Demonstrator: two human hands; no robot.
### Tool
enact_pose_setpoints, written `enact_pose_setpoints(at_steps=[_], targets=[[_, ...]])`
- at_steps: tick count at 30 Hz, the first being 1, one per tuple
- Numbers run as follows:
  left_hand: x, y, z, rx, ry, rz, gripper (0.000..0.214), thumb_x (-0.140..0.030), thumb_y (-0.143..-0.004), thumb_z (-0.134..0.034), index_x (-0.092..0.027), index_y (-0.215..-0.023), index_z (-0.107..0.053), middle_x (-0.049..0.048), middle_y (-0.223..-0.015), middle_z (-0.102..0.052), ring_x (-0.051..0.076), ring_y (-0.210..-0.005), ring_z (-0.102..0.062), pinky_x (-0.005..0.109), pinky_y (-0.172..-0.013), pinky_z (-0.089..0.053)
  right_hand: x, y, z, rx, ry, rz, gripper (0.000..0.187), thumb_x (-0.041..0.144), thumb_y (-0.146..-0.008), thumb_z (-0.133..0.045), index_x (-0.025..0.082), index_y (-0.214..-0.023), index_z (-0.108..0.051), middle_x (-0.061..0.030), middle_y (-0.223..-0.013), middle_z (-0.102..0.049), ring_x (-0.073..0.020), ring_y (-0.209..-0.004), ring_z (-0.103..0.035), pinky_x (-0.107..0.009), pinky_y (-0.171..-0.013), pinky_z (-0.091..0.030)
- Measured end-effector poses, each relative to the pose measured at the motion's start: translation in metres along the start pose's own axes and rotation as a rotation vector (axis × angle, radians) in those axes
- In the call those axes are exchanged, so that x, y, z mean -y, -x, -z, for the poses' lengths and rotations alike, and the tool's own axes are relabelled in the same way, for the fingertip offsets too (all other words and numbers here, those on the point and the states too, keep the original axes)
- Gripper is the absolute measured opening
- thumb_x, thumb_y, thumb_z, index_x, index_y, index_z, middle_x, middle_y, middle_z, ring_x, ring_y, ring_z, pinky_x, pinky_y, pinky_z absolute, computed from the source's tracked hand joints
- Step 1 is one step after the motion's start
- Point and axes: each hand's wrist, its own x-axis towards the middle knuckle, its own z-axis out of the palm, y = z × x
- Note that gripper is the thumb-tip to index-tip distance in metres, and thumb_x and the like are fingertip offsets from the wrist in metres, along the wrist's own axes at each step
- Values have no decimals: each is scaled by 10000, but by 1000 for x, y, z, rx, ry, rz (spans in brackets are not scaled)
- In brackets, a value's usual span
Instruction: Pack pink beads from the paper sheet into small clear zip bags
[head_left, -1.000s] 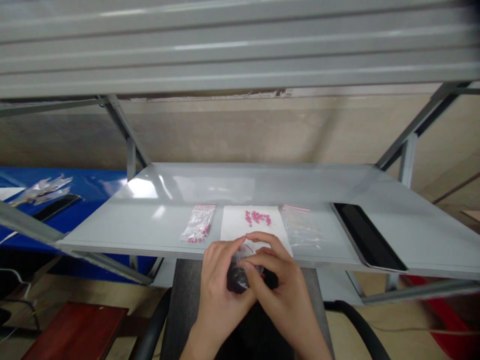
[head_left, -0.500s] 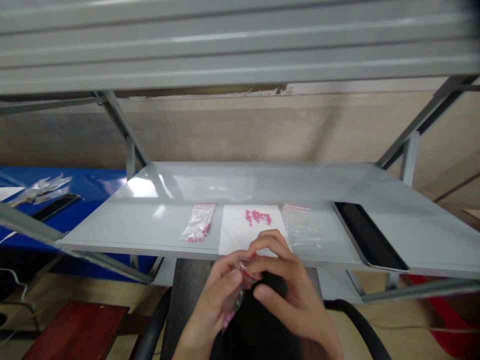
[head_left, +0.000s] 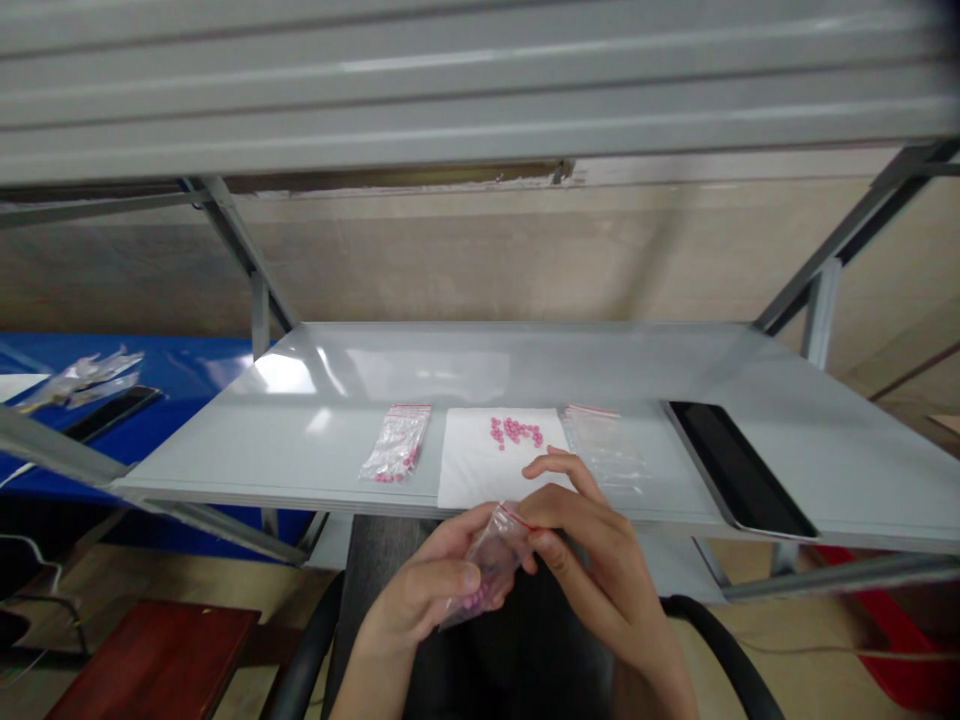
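A small clear zip bag [head_left: 495,552] with pink beads in its lower end is held between my two hands, just in front of the table edge. My left hand [head_left: 431,580] grips its lower part, thumb on top. With thumb and forefinger, my right hand [head_left: 592,540] pinches the red-lined top corner; its other fingers are raised. Beyond the hands, several loose pink beads [head_left: 516,432] lie on a white sheet [head_left: 472,465]. To the left of the sheet is another zip bag [head_left: 397,445] with pink beads at its bottom. A flat clear zip bag [head_left: 604,450] lies to its right.
A dark-screened tablet [head_left: 739,468] lies at the right of the grey table [head_left: 300,455]. On the left, a blue table [head_left: 217,370] carries plastic bags [head_left: 86,378] and a dark phone-like device [head_left: 112,412]. A red-brown stool [head_left: 154,660] stands low at left.
The held bag has been turned and spread out, showing more of its face. My right hand has shifted slightly right, to the bag's top corner, and its pinch is now visible.
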Motion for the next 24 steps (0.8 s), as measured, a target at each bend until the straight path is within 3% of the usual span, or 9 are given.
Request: enact_pose_setpoints(at_steps=[6, 12, 14, 17, 21, 24], targets=[[-1, 4, 7, 55, -107, -7, 665, -398, -714, -811, -189, -1314, -615, 77, -1028, -620, 127, -715, -492, 251, -621, -323, 7, -1, 2, -23, 47, -2, 183, 104, -972, -515, 247, -994, -626, 11, -781, -636, -208, -898, -530, -399, -881, -416], [3, 10, 14, 104, -167, -42, 727, -407, -730, -807, -254, -1394, -555, 78, -1108, -582, 161, -793, -525, 280, -679, -383, 16, 2, 7, 90, 68, -20, 150, 114, -981, -478, 233, -961, -567, -15, -997, -687, -249, -1197, -518, -501, -1140, -260], [0, 10, 12, 105, -171, -16, 740, -359, -709, -809, -246, -1395, -553, 68, -1060, -583, 171, -812, -527, 289, -700, -387, 19, 2, 7, 115, 42, -7, 141, 125, -986, -474, 234, -975, -563, -4, -997, -693, -228, -1124, -577, -499, -1166, -243], [-5, 9, 9, 129, -159, 40, 720, -218, -686, -751, -213, -1380, -559, 43, -964, -605, 140, -761, -497, 254, -660, -347, 20, 2, 6, 90, 26, 21, 167, 121, -986, -467, 241, -954, -579, 31, -828, -672, -206, -1033, -623, -507, -1203, -193], [-4, 8, 8, 121, -125, 106, 709, -115, -551, -668, -160, -1256, -605, 26, -889, -626, 107, -665, -451, 227, -582, -307, 18, 3, 4, 105, 62, -6, 232, 92, -995, -430, 242, -914, -587, 34, -793, -678, -212, -1121, -607, -536, -1232, -114], [-1, 7, 5, 57, -129, 121, 507, -97, -524, -613, -157, -1027, -639, -10, -752, -572, 88, -579, -399, 222, -520, -254, 17, 3, 2, 140, 48, -15, 175, 174, -1012, -452, 244, -995, -611, 3, -893, -712, -251, -1282, -514, -547, -1228, -135]])
